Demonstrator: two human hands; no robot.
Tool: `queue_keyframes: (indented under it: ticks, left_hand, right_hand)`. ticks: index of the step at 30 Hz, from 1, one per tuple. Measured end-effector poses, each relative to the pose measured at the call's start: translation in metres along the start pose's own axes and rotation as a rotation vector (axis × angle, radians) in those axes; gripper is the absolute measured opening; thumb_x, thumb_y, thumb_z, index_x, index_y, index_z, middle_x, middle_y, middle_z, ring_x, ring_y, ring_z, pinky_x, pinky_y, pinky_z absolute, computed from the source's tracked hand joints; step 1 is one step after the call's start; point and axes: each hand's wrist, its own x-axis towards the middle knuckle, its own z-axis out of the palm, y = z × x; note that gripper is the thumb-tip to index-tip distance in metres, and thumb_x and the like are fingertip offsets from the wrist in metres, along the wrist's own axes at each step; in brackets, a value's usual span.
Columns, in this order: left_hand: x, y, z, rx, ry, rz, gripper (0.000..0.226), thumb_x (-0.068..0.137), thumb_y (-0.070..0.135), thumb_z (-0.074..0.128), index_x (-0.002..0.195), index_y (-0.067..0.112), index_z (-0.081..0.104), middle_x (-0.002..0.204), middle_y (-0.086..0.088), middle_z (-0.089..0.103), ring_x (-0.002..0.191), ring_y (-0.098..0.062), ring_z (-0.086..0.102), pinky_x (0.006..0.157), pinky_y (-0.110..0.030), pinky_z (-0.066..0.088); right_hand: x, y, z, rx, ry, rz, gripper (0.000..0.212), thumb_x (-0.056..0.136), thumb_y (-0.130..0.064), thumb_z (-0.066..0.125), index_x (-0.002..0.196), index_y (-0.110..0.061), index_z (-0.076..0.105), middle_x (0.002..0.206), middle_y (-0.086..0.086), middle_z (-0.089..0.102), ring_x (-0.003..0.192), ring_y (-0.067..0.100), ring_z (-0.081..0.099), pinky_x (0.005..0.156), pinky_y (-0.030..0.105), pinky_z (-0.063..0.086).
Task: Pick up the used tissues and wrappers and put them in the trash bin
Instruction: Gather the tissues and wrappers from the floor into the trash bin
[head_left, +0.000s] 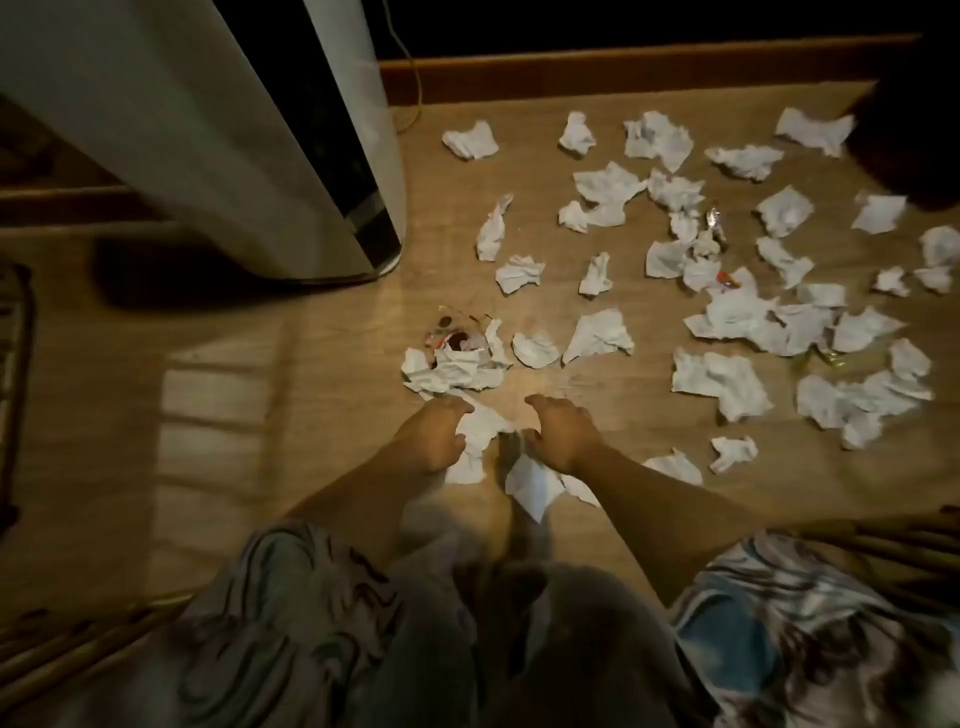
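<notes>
Several crumpled white tissues (717, 322) lie scattered over the wooden floor (322, 332), mostly to the right. A clear wrapper with red print (454, 338) sits in a small tissue heap just ahead of my hands. My left hand (431, 434) grips a white tissue (480, 434) near the floor. My right hand (563, 431) holds another tissue (535, 483) that hangs below it. A small shiny wrapper (714, 218) and a red one (727, 280) lie among the far tissues. No trash bin is recognisable.
A tall white appliance (249, 140) stands on the floor at the upper left, with a cord (413, 78) behind it. A dark object (914, 130) fills the upper right corner. Wooden slats (883, 540) flank my knees at the bottom corners.
</notes>
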Motion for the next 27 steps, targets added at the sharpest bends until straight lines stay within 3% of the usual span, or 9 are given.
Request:
queue_keyframes:
  ticks: [4,7,12,15,18,22,25,27]
  left_hand:
    - [0.074,-0.040,0.022,0.086,0.025,0.090,0.043,0.092,0.013,0.052,0.135,0.015,0.052,0.139,-0.010,0.052,0.126,-0.028,0.049,0.104,-0.038,0.042]
    - [0.124,-0.066,0.041,0.214,0.048,0.214,0.037,0.090,0.011,0.051,0.126,0.013,0.058,0.125,-0.013,0.059,0.114,-0.032,0.056,0.094,-0.039,0.047]
    - [0.154,-0.081,0.060,0.337,0.145,0.400,0.028,0.095,0.021,0.051,0.120,0.010,0.060,0.115,-0.015,0.060,0.100,-0.033,0.060,0.080,-0.041,0.051]
    - [0.150,-0.081,0.074,0.469,0.035,0.502,0.039,0.094,0.031,0.056,0.129,0.012,0.055,0.129,-0.012,0.054,0.110,-0.030,0.056,0.085,-0.038,0.049]
    - [0.142,-0.084,0.093,0.606,-0.099,0.490,0.057,0.089,0.046,0.061,0.136,0.017,0.047,0.138,-0.008,0.044,0.120,-0.026,0.048,0.096,-0.037,0.045]
    - [0.131,-0.095,0.120,0.544,-0.098,0.417,0.065,0.085,0.050,0.064,0.139,0.020,0.043,0.136,-0.006,0.040,0.116,-0.023,0.047,0.092,-0.035,0.046]
    - [0.128,-0.101,0.138,0.530,-0.001,0.454,0.037,0.090,0.037,0.062,0.121,0.019,0.056,0.127,-0.006,0.045,0.106,-0.023,0.051,0.086,-0.035,0.048]
    - [0.128,-0.101,0.145,0.486,0.057,0.444,0.026,0.093,0.031,0.058,0.112,0.015,0.062,0.122,-0.008,0.049,0.102,-0.022,0.051,0.080,-0.030,0.044]
  right_hand:
    - [0.075,0.019,0.027,-0.025,0.110,-0.123,0.048,0.097,-0.033,0.047,0.141,-0.017,0.041,0.141,0.010,0.049,0.127,0.031,0.043,0.104,0.042,0.032]
    - [0.122,0.026,0.045,0.000,0.224,-0.230,0.042,0.092,-0.022,0.052,0.133,-0.015,0.052,0.131,0.014,0.057,0.119,0.033,0.049,0.101,0.041,0.039]
    - [0.165,0.036,0.060,-0.045,0.341,-0.281,0.041,0.089,-0.015,0.055,0.130,-0.013,0.054,0.129,0.015,0.058,0.117,0.034,0.051,0.099,0.039,0.041]
    - [0.169,0.044,0.065,-0.165,0.384,-0.388,0.039,0.089,-0.016,0.056,0.127,-0.013,0.056,0.123,0.015,0.062,0.111,0.035,0.054,0.093,0.042,0.045]
    - [0.157,0.051,0.074,-0.250,0.374,-0.473,0.034,0.091,-0.016,0.056,0.124,-0.013,0.059,0.119,0.013,0.063,0.108,0.031,0.056,0.091,0.040,0.046]
    - [0.132,0.065,0.097,-0.381,0.327,-0.645,0.029,0.093,-0.030,0.057,0.116,-0.013,0.062,0.109,0.010,0.065,0.101,0.026,0.058,0.086,0.036,0.044]
    - [0.117,0.084,0.121,-0.548,0.265,-0.760,0.041,0.092,-0.054,0.048,0.109,-0.019,0.061,0.102,0.005,0.061,0.096,0.021,0.054,0.085,0.034,0.039]
    - [0.107,0.096,0.138,-0.602,0.182,-0.790,0.060,0.086,-0.072,0.039,0.112,-0.022,0.059,0.111,0.002,0.057,0.101,0.019,0.049,0.089,0.035,0.038]
